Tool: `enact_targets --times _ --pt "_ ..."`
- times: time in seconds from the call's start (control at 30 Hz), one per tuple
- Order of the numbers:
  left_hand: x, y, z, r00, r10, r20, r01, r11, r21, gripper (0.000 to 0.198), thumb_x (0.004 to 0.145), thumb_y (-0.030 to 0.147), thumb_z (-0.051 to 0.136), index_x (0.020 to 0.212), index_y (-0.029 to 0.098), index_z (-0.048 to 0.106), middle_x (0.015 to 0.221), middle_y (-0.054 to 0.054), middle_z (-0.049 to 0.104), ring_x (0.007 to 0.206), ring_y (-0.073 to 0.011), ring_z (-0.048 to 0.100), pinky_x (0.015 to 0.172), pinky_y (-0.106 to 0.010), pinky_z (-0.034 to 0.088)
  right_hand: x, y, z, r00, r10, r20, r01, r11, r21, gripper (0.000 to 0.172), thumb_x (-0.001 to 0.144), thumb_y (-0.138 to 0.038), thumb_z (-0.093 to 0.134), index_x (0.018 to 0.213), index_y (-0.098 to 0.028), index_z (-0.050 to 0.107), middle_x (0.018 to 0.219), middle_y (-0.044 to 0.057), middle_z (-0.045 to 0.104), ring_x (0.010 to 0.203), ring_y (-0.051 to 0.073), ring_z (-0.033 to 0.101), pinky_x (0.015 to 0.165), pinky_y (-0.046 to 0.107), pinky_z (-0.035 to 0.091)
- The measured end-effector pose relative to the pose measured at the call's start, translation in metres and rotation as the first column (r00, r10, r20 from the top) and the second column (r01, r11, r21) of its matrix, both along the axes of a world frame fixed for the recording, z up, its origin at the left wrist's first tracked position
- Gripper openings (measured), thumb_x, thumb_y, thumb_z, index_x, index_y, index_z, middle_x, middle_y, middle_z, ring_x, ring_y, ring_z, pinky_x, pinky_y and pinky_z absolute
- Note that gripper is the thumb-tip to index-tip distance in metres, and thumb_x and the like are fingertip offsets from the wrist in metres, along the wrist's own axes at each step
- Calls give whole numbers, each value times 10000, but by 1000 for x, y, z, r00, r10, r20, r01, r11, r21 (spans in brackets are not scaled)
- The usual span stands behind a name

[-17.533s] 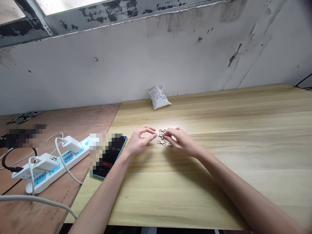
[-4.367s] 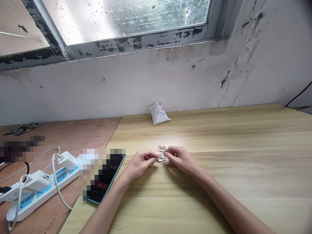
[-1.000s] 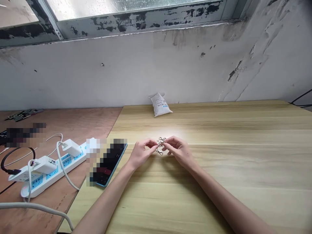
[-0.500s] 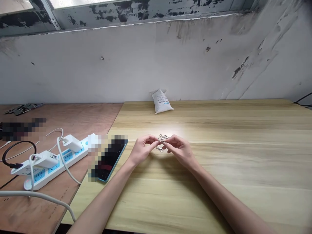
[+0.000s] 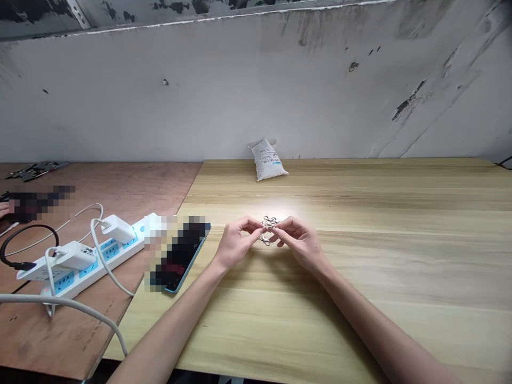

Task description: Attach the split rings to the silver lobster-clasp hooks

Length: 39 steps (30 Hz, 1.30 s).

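Between my two hands is a small cluster of silvery metal clasps (image 5: pixel 271 220) with rings, like lobster-clasp key rings. My left hand (image 5: pixel 239 241) pinches the cluster from the left with thumb and forefinger. From the other side my right hand (image 5: pixel 299 242) pinches it the same way, the fingertips of both hands nearly meeting. One clasp (image 5: pixel 265 240) hangs below the fingertips. The exact piece under each thumb is too small to make out. Both hands are just above the light wooden tabletop (image 5: pixel 360 213).
A white printed packet (image 5: pixel 268 161) stands near the wall. Left of my forearm lies a phone (image 5: pixel 182 258), partly pixelated. Further left, a white power strip (image 5: pixel 116 261) with chargers and cables sits on a reddish board (image 5: pixel 132 184). Part of another person's hand (image 5: pixel 3 208) shows at the left edge.
The view has tilted down slightly. Both hands keep their pinch on the metal clasps, with the fingers barely shifted. Another person's hand has appeared at the left edge.
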State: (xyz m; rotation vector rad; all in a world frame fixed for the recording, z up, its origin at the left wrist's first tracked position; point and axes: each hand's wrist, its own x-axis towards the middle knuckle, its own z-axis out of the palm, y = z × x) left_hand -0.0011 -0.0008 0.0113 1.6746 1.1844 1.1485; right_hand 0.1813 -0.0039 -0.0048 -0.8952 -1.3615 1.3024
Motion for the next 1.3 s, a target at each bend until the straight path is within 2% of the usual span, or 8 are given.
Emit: enact_targets --times 0.23,0.43,0.7,0.8,0.9,1.0,1.1,1.3 --pt "0 -1 -1 1000 6 -29 -4 999 41 77 812 225 685 834 159 717 825 -37 741 753 -140 688 721 -232 546 -2 -5 7 997 -45 61 43 998 39 244 814 -416 697 814 -182 629 820 59 727 680 180 720 559 257 537" --pt "-1 1 -6 996 -1 -94 8 997 73 80 836 222 663 858 164 713 832 -33 745 760 -145 686 731 -244 539 -2 -8 5 972 -129 199 91 977 191 179 848 -357 670 853 -179 655 784 63 727 700 195 724 582 276 563" --pt "-4 0 -6 974 15 -225 14 992 125 70 851 192 635 864 176 702 832 -16 743 763 -145 685 665 -225 520 -1 -5 -2 888 -258 380 56 882 467 51 881 -212 607 882 -197 656 806 41 746 689 165 714 613 257 561" --pt "-5 0 -6 959 15 -283 30 988 155 83 864 177 612 883 182 693 835 -16 742 749 -149 689 596 -218 504 -1 -5 -4 846 -310 434 45 852 521 58 887 -190 583 873 -202 638 796 36 749 668 163 710 580 245 538" --pt "-4 0 -7 934 20 -356 70 969 236 95 880 158 588 888 186 678 862 -23 741 776 -159 693 649 -244 521 -3 -4 -8 795 -350 496 22 833 553 73 890 -185 565 857 -203 628 772 34 746 620 161 693 558 249 510" --pt "-2 -1 -7 910 44 -411 111 932 345 99 897 151 568 898 182 662 894 -37 735 831 -174 689 739 -285 530 -5 -4 -11 742 -345 574 -46 829 558 105 899 -189 541 833 -198 621 738 33 738 570 163 672 545 262 485" --pt "-1 -1 -6 906 78 -417 97 919 382 94 902 157 565 907 184 655 887 -36 728 840 -178 683 749 -295 529 -5 -4 -11 759 -311 572 -56 844 534 97 894 -188 540 846 -200 624 770 35 743 601 163 679 564 262 489" --pt "-3 0 -3 953 70 -296 5 970 244 45 857 177 625 861 184 669 844 -17 728 789 -156 676 755 -281 537 0 -2 -2 875 -255 411 102 928 358 102 880 -275 588 825 -192 610 774 37 704 680 158 675 580 252 521"
